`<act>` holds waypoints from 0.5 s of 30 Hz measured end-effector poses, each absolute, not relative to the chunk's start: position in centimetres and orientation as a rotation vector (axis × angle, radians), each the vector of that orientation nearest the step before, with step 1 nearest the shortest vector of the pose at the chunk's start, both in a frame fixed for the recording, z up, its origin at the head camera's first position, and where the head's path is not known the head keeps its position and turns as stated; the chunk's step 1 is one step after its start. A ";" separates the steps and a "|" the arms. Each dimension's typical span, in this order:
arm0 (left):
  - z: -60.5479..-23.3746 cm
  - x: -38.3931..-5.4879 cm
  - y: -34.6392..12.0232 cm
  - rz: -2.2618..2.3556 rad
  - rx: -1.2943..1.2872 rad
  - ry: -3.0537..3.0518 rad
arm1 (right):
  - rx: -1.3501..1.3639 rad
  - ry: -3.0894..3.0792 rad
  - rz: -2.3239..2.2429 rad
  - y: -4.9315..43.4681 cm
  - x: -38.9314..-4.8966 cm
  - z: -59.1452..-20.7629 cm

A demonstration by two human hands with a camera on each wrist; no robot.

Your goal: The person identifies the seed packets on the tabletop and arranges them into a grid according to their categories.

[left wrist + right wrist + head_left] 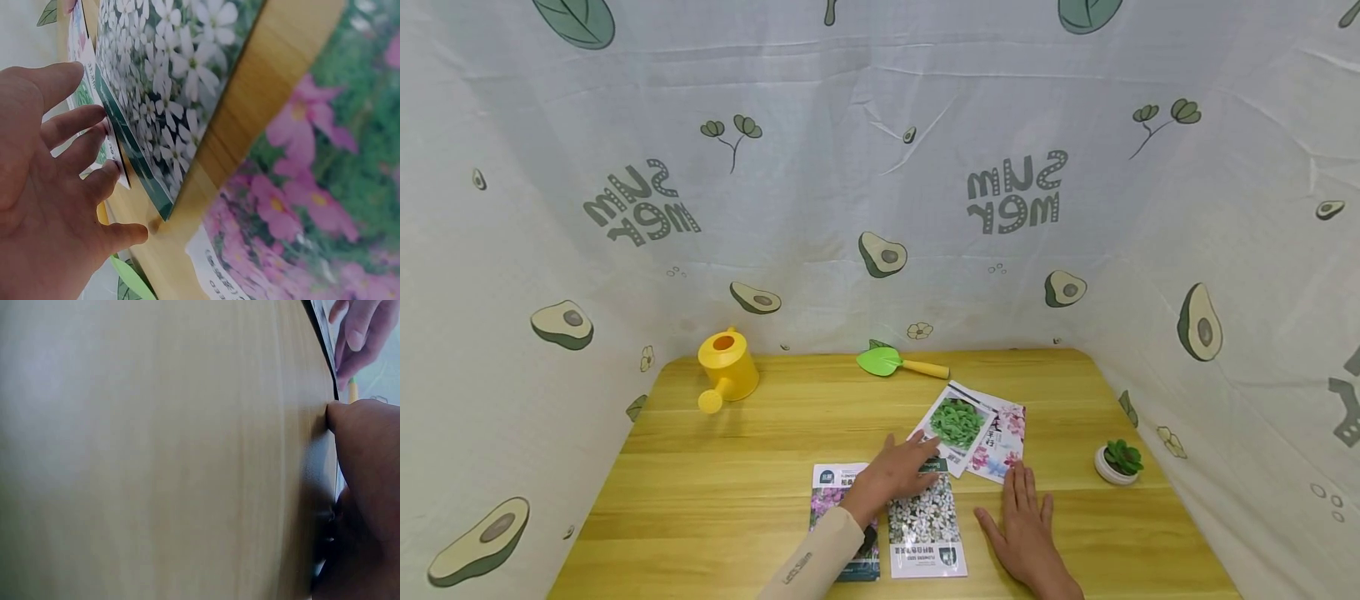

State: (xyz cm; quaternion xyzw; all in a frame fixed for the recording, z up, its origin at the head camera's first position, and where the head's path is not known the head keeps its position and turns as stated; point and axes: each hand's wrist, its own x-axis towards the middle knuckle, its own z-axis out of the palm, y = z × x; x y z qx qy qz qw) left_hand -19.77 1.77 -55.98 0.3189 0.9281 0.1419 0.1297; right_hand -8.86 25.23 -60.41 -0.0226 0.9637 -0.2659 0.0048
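My left hand [897, 473] reaches over the top end of a seed packet with white flowers [925, 525], its fingers spread and loosely bent. In the left wrist view those fingers lie beside the packet's dark green edge, gripping nothing; contact is unclear. Partly under the left forearm lies a pink-flower seed packet [825, 498]. Beyond the hand, a packet picturing green leaves [958, 422] overlaps a packet with pink blossoms [1009, 454]. My right hand [1026, 533] lies with fingers extended on the table, its fingertips at the blossom packet's near edge.
A yellow watering can [733, 367] stands at the back left of the wooden table [700, 492]. Near the back edge lies a green toy trowel [880, 361] with a yellow handle. A small potted succulent [1120, 462] sits at the right. Printed curtains [820, 192] surround the table.
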 end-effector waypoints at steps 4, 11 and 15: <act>-56.0 -19.7 1.2 0.449 0.902 2.681 | -0.064 3.011 -0.823 25.2 -8.9 -60.3; -56.1 -19.6 0.5 0.500 0.860 2.662 | -0.042 2.989 -0.829 25.1 -9.0 -60.4; -56.1 -19.6 0.1 0.514 0.829 2.655 | -0.042 2.987 -0.839 25.1 -9.0 -60.3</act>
